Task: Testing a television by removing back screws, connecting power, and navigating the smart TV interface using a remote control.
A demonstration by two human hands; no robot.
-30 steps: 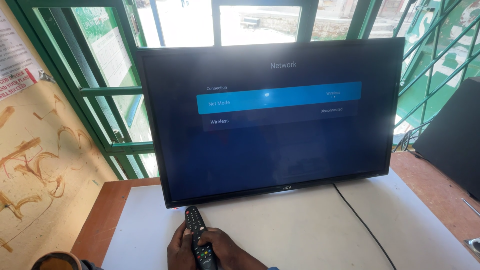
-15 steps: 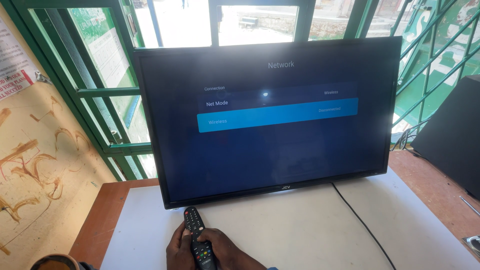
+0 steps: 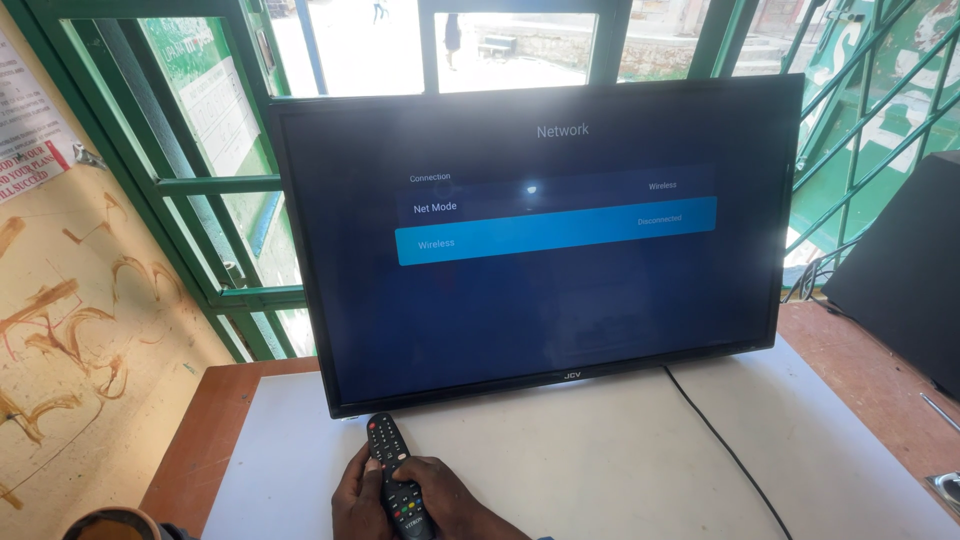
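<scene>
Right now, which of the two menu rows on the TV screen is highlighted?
The lower row is the one highlighted: it sits in a bright blue bar, while the upper row above it stays dark like the rest of the screen.

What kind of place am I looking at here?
Probably a small shop or repair room: a television stands on a white table before green barred windows, and both hands hold a remote.

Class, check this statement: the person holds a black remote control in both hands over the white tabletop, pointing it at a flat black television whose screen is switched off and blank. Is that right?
Not quite. The head view shows the flat black television switched on, with a dark blue menu and one bright blue highlighted bar. The rest stands: the left hand and right hand hold the black remote control over the white tabletop.
</scene>
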